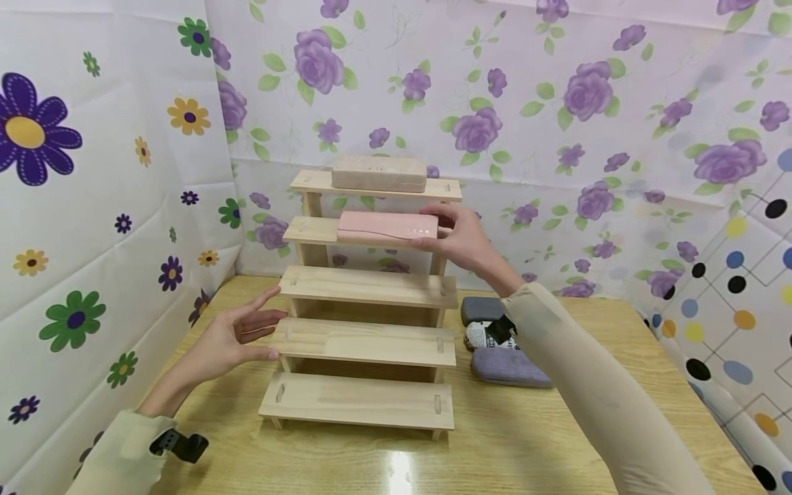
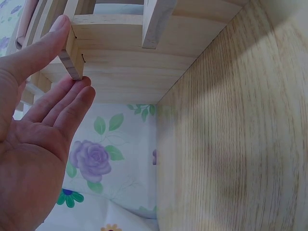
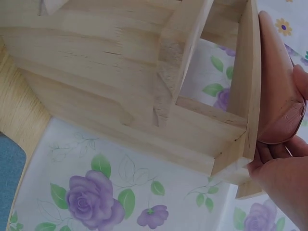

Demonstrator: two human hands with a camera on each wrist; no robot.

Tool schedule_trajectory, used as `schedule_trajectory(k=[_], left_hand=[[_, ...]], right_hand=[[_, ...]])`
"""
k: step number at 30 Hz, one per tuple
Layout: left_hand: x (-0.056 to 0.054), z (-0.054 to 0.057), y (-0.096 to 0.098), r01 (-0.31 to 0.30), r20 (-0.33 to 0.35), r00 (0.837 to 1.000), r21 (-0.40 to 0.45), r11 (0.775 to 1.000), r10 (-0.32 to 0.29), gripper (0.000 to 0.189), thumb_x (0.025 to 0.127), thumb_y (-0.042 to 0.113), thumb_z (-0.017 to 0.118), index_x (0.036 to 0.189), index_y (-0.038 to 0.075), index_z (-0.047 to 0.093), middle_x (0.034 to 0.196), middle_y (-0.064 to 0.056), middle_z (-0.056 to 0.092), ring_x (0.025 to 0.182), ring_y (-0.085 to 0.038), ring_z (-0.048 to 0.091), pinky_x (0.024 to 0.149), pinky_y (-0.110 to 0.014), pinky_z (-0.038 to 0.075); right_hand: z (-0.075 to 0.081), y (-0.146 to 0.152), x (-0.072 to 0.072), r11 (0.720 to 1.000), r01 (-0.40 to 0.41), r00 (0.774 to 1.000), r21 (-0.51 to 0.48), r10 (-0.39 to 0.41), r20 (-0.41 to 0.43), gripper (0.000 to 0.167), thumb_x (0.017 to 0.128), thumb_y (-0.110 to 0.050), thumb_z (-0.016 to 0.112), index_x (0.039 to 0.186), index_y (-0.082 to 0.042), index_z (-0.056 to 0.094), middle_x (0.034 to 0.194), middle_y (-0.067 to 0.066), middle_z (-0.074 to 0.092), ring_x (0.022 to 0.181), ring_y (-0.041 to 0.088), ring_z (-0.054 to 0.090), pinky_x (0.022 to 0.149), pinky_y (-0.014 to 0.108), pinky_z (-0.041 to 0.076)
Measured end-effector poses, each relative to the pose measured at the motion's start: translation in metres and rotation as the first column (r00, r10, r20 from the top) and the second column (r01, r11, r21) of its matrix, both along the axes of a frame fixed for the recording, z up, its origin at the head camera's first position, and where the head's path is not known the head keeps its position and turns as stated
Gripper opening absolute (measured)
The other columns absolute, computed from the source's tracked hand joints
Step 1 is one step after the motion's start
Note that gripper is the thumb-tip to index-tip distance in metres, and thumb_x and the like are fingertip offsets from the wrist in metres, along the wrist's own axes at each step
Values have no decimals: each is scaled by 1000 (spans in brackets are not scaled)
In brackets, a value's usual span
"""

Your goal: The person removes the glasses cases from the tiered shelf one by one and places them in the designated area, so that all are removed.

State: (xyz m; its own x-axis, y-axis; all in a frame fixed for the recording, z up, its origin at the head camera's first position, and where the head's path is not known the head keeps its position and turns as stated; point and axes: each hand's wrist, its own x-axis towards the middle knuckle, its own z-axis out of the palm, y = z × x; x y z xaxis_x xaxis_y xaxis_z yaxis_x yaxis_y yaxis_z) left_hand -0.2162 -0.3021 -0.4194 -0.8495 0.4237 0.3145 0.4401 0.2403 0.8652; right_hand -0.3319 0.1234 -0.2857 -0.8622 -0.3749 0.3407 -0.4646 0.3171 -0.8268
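Note:
A pink glasses case [image 1: 386,227] with a wavy flap edge lies lengthwise on the second step from the top of a light wooden stepped rack [image 1: 365,285]. My right hand [image 1: 458,237] pinches its right end between thumb and fingers. The right wrist view shows the rounded end of the pink case [image 3: 281,115] against the board's edge. At the rack's left side is my left hand [image 1: 232,337], fingers spread and fairly straight. In the left wrist view, the left hand's [image 2: 43,115] thumb and fingertips touch the end of one wooden board [image 2: 72,60].
A beige glasses case [image 1: 379,174] lies on the top step. Right of the rack, on the wooden table [image 1: 557,426], are a dark grey case [image 1: 481,309], a white printed case [image 1: 485,335] and a purple-grey case [image 1: 510,366]. Flower-patterned cloth [image 1: 396,82] hangs behind.

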Motion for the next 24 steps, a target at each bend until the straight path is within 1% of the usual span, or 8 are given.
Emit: schedule_trajectory(k=[5,9,10,12,15,17,20,24], left_hand=[[0,0,0,-4,-2,1000,-1,1000,4,109,80,-8,88,168,12,28,147,-35,53,134,-25,59,107,-41,53],[0,0,0,-7,-3,1000,-6,1000,7,108,80,-7,88,168,13,28,146,-35,53,134,-27,58,107,-41,53],[0,0,0,-7,-3,1000,-9,1000,7,108,81,-7,88,168,13,28,146,-35,53,134,-27,58,107,-41,53],[0,0,0,-8,-4,1000,-12,1000,8,108,81,-7,88,169,13,28,146,-35,53,134,-27,58,107,-40,53],[0,0,0,-7,-9,1000,-14,1000,7,108,81,-7,88,169,13,28,146,-35,53,134,-26,59,107,-40,53],[0,0,-1,-7,-12,1000,-10,1000,7,108,80,-8,88,168,13,28,146,-36,53,134,-24,59,106,-38,53],[0,0,-1,-7,-13,1000,-8,1000,7,109,80,-8,88,168,13,28,146,-35,53,133,-20,60,106,-35,54],[0,-1,-1,-4,-12,1000,-9,1000,4,108,80,-8,88,168,14,28,146,-35,53,134,-23,59,107,-36,53]], right_hand=[[-2,7,6,999,-1,1000,-42,1,11,60,87,-8,87,141,6,62,139,20,60,128,37,61,106,44,57],[-4,15,9,999,14,1000,-32,-14,-22,60,87,-13,88,140,3,64,132,16,65,121,29,63,103,35,56],[-5,18,10,999,19,999,-26,-20,-28,59,87,-14,88,139,2,65,131,15,67,119,28,63,99,33,56],[-6,23,12,999,36,999,-9,-36,-38,59,87,-17,89,139,-1,66,128,13,68,115,25,64,84,29,57],[-6,31,17,999,50,998,-12,-50,-25,59,86,-17,89,139,-3,67,127,12,69,110,23,64,69,30,60],[-7,36,19,999,46,999,-20,-47,-23,59,86,-16,89,140,-3,67,128,13,68,109,23,65,64,31,62],[-8,45,22,999,40,999,-34,-41,-31,59,86,-12,89,140,-1,66,130,15,67,110,24,65,74,28,64],[-10,60,29,999,42,998,-35,-44,-42,59,88,-10,87,142,0,64,137,14,64,119,25,63,90,24,58]])
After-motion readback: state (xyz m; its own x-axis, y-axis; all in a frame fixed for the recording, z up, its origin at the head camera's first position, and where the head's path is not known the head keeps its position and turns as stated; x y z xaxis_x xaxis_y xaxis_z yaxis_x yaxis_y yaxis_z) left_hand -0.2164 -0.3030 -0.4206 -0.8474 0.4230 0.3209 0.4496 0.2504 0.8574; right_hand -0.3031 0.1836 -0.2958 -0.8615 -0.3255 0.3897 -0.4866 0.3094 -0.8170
